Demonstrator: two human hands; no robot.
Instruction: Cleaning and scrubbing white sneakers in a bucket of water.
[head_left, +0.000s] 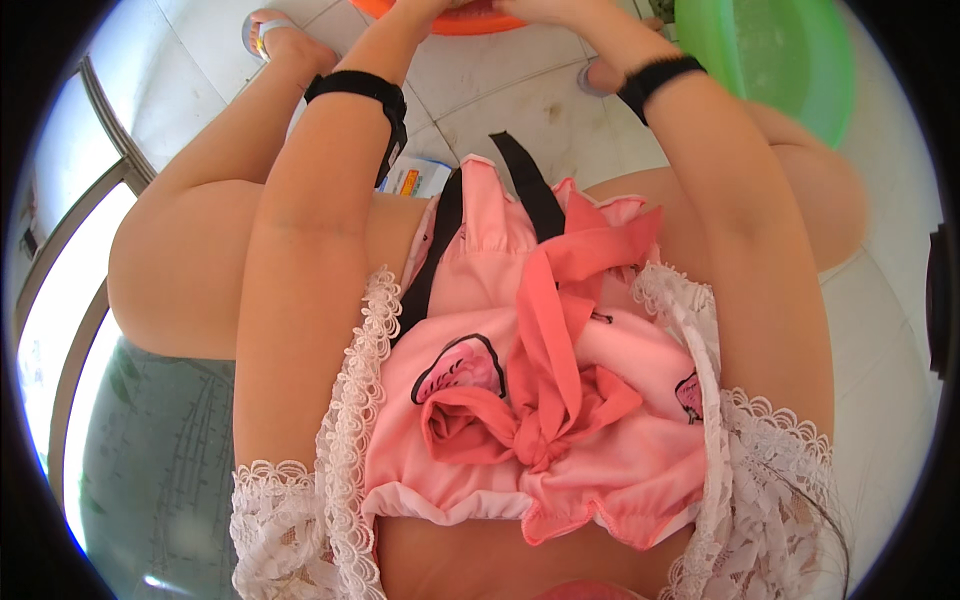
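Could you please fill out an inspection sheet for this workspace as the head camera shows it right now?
Surface: pale tiled floor, with a few dark marks.
Job's things: orange basin at the top edge, only its near rim in view.
Clutter: green basin to the right of the orange one; small printed packet on the floor beside the left forearm.
Grippers: left hand and right hand both reach to the orange basin's rim; fingers are cut off by the picture's edge, so grip cannot be told. A black wristband sits on each wrist.
Cables: nothing seen.
Surroundings: metal-framed glass door on the left; sandalled feet on the tiles.
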